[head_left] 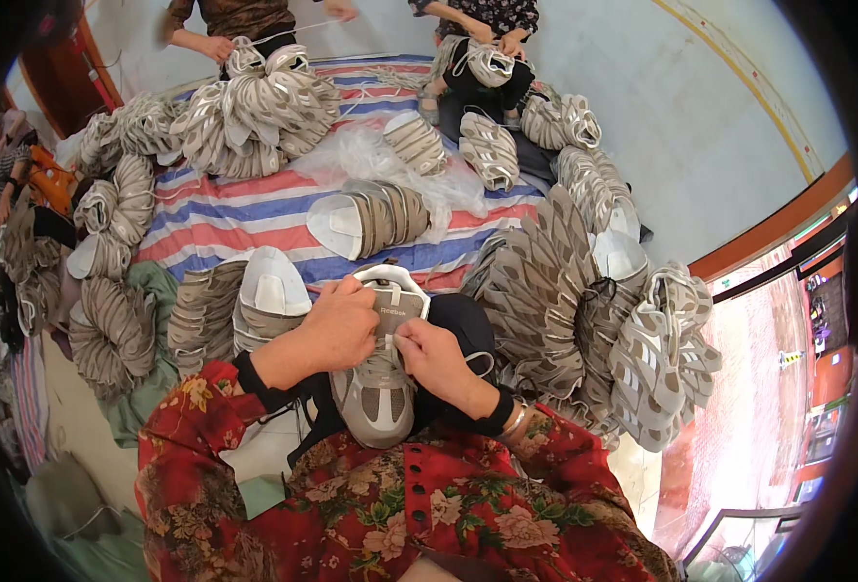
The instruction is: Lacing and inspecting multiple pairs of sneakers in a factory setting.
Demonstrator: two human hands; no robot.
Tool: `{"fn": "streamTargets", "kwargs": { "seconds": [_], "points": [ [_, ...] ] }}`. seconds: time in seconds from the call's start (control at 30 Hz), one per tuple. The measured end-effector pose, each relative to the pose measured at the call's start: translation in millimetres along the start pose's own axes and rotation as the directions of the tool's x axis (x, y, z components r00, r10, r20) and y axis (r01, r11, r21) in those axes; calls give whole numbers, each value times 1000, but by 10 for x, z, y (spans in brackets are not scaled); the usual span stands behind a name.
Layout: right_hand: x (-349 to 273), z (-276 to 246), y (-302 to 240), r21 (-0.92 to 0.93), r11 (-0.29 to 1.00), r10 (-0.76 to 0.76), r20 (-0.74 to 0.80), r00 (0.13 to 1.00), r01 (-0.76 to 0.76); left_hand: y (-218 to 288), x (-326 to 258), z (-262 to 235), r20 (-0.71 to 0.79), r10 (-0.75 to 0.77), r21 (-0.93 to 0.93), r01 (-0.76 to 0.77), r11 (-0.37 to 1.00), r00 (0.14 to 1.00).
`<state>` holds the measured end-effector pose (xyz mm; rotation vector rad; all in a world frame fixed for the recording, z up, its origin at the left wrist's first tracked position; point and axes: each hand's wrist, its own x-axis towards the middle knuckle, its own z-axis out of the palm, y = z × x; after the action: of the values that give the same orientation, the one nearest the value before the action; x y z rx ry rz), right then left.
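— On our lap, what do we have?

— A grey and beige shoe (380,388), toe toward us, its white tongue pointing away. It rests on a dark cloth (468,325) over our knees.

— And our hands?

— Our left hand (337,325) is clenched over the left side of the shoe near the tongue, gripping it. Our right hand (436,357) pinches at the lacing area with thumb and forefinger; a thin white lace (482,361) loops out just beside it.

— What lies around us?

— Just beside our left hand, a stack of shoe uppers (254,306) with a white insole showing. To our right, a big fanned pile of uppers (565,291). Ahead, a striped sheet (225,213) in red, blue and white, bearing another stack (375,218) and clear plastic wrap (371,155).

— Anyone else?

— Two people sit at the far edge. One person's hand (217,46) touches a heap of uppers (254,107); the other's hands (501,41) hold a shoe (490,66) in the lap. We cannot tell their grips closely.
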<state>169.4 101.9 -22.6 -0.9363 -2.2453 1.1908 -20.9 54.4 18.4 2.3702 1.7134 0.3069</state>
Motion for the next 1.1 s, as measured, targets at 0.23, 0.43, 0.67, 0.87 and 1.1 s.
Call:
{"fn": "streamTargets", "kwargs": {
  "seconds": [0.23,0.43,0.67,0.87,1.1],
  "points": [
    [126,-180,-172,337,854,303,296,906,-396,210,134,-34,19,71,164,-73,984,997],
    [183,-208,-48,30,1000,-12,119,993,8,258,139,-18,-73,38,257,-18,966,997],
    [135,-308,-64,416,800,265,400,877,-432,238,152,-89,-56,19,42,-16,999,998],
    [125,-300,0,286,958,11,57,998,-27,163,127,-87,-9,-98,-188,94,978,995],
    [-125,-539,-25,-384,879,-302,13,953,283,368,-33,-340,25,-195,70,193,979,980]
  ]
}}
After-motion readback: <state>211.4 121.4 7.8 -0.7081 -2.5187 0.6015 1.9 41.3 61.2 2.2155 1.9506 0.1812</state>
